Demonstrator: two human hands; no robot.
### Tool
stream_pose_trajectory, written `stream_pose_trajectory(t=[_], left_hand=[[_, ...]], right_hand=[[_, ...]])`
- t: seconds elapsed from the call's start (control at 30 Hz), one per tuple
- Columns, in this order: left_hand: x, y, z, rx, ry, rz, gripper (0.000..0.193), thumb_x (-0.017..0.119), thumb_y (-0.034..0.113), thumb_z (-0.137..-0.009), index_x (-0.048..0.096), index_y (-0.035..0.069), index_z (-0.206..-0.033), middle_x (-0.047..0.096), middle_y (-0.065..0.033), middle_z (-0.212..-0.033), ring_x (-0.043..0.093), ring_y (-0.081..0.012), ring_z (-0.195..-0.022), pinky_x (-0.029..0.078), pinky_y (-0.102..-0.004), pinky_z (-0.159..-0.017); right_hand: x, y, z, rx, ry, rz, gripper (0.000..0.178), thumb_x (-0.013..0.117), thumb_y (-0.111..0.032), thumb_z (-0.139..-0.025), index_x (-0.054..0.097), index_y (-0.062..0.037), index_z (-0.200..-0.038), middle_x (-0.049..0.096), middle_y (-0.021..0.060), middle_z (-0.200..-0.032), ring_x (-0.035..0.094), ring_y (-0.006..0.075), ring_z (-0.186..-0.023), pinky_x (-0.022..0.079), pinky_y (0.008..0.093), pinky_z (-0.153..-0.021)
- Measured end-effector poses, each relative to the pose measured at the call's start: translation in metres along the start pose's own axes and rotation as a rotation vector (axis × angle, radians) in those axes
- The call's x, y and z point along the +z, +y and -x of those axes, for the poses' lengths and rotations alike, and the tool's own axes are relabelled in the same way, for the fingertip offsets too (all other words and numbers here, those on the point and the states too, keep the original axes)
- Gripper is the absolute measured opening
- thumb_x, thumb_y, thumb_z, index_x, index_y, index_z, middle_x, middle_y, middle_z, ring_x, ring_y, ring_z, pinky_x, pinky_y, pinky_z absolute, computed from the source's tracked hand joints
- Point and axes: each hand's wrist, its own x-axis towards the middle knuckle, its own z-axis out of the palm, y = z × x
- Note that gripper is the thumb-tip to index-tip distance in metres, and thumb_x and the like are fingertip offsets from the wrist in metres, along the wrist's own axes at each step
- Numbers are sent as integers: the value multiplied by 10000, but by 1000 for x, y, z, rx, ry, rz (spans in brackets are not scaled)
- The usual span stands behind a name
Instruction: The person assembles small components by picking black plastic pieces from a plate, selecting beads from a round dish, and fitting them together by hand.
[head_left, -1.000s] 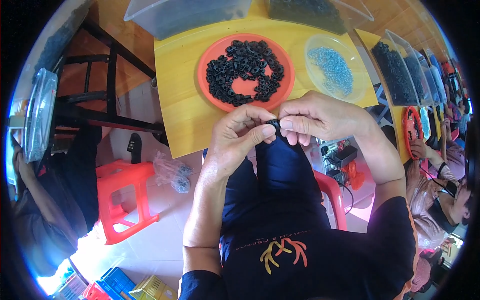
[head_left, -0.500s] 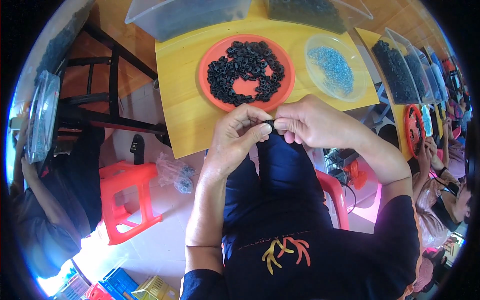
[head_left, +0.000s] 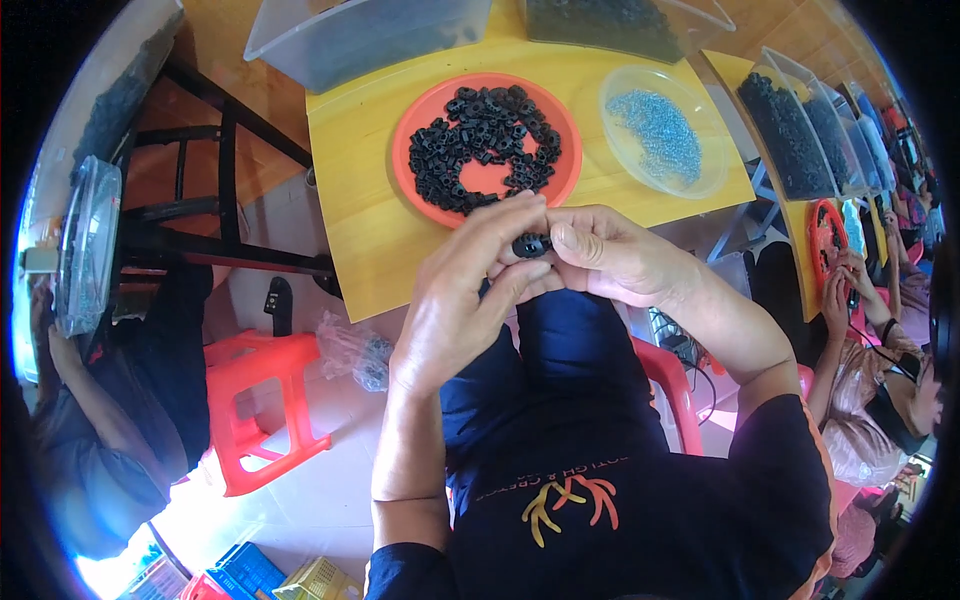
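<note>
A small black plastic part (head_left: 530, 245) with holes in its face is held just beyond the table's near edge, above my lap. My left hand (head_left: 460, 285) grips it between thumb and fingers. From the other side my right hand (head_left: 628, 255) closes in, its thumb at the part's right end and its fingers curled below, partly hidden. Just past my hands, an orange-red round tray (head_left: 402, 150) carries a heap of similar black parts (head_left: 440, 160). To its right is a clear round dish (head_left: 715, 165) of small shiny bluish pieces (head_left: 660, 135).
Clear plastic bins (head_left: 370, 40) stand along the yellow table's (head_left: 350, 220) far side. A red stool (head_left: 265, 410) and a plastic bag (head_left: 355, 350) are on the floor at left. A person (head_left: 110, 400) sits at left; others (head_left: 860, 400) work at right.
The black part has turned so its holed face shows. My right hand has rolled over, from a fingertip pinch to fingers curled beneath. The view has shifted slightly.
</note>
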Motion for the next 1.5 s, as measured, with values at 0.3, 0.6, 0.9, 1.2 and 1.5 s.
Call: stream_pose_trajectory(t=[0.3, 0.6, 0.9, 1.2, 1.5], left_hand=[[6, 12, -6, 137, -46, -410, 367, 636, -30, -838, 605, 15, -1201, 637, -190, -1202, 641, -325, -1100, 524, -346, -894], [-64, -6, -95, 94, 89, -475, 295, 678, 192, -873, 675, -12, -1086, 681, -116, -924, 661, -203, -877, 513, -321, -760], [-202, -39, -255, -73, 272, -1260, 476, 664, 479, -822, 703, 111, -1121, 716, -143, -993, 680, -301, -977, 505, -411, -874], [-118, -36, -179, 63, -227, -848, 182, 678, 159, -841, 690, 25, -963, 683, -135, -864, 656, -247, -797, 520, -336, -764], [-81, -58, -107, 117, -424, -862, 324, 733, 91, -770, 644, 30, -1076, 610, -114, -964, 566, -302, -970, 474, -389, -850]], right_hand=[[1, 7, 7, 22, 79, -197, 386, 496, -323, -1012, 539, -35, -1266, 619, 100, -1189, 597, 204, -1135, 482, 387, -999], [-21, -7, 29, -189, 520, 920, 316, 568, -295, -987, 634, 2, -1073, 656, 88, -1011, 635, 178, -890, 524, 298, -790], [-68, 14, 37, -466, 593, 1389, 180, 657, -164, -905, 622, 0, -840, 597, 122, -740, 578, 258, -613, 452, 345, -561], [-79, 10, 42, -445, 517, 1401, 133, 615, -107, -912, 641, 13, -861, 633, 134, -794, 618, 273, -678, 483, 340, -602], [-79, 13, 32, -584, 502, 1373, 121, 666, -84, -866, 614, 13, -815, 606, 122, -739, 598, 288, -652, 473, 362, -572]])
